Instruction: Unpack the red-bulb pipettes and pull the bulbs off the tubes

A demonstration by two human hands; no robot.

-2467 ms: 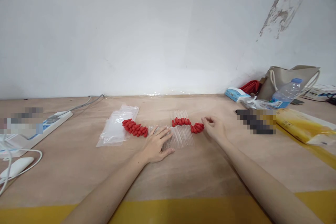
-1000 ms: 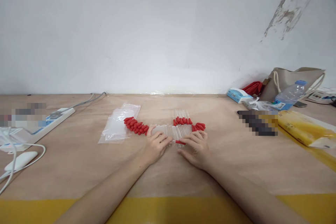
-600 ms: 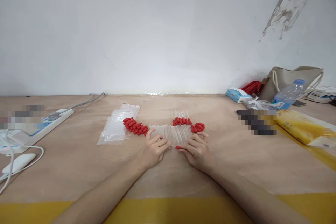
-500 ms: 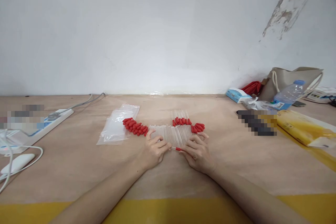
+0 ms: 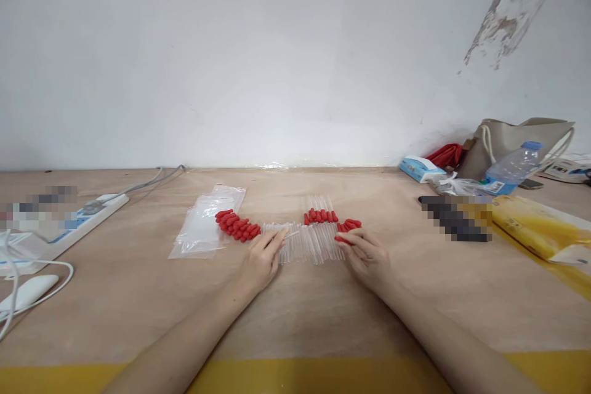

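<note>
A row of thin clear tubes lies on the table between my hands. My left hand is at the row's left end, its thumb and fingers pinched together on a clear tube. To the right, the fingertips of my right hand pinch a red rubber bulb. Behind those fingers lies a small pile of red bulbs. A curved band of red bulbs is left of the tubes. Beyond the row, several tubes fitted with red bulbs lie side by side.
Clear plastic bags lie at the left. A power strip with cables and a white mouse-shaped object are farther left. At the right are a tissue pack, a bottle, a grey bag and a yellow package.
My hands have moved apart from the front of the row, where a tube with a red bulb was between them. The left is now on a tube, the right on a bulb.
</note>
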